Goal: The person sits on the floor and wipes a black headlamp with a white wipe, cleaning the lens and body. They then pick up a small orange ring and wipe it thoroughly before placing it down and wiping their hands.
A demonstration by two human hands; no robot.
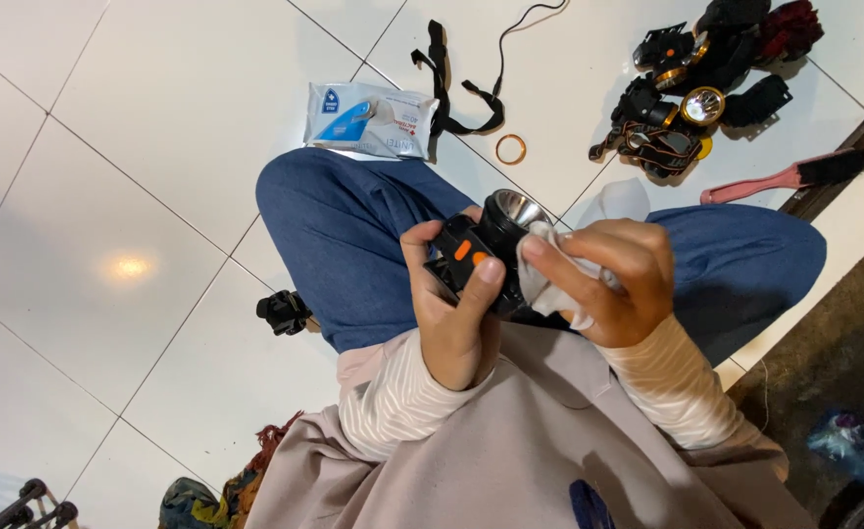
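Observation:
My left hand (pixel 454 312) grips a black headlamp (pixel 486 245) with orange buttons and a shiny round reflector, held above my lap. My right hand (pixel 608 279) presses a crumpled white wipe (pixel 547 279) against the lamp's side, just below the reflector. I sit cross-legged in blue trousers (pixel 353 245) on a white tiled floor. Both sleeves are pale and striped.
A pack of wet wipes (pixel 368 120) lies ahead on the floor, beside a black strap (pixel 451 93) and an orange rubber ring (pixel 510 149). A pile of several headlamps (pixel 691 93) sits far right, with a pink brush (pixel 785 176). A small black part (pixel 283 312) lies left of my knee.

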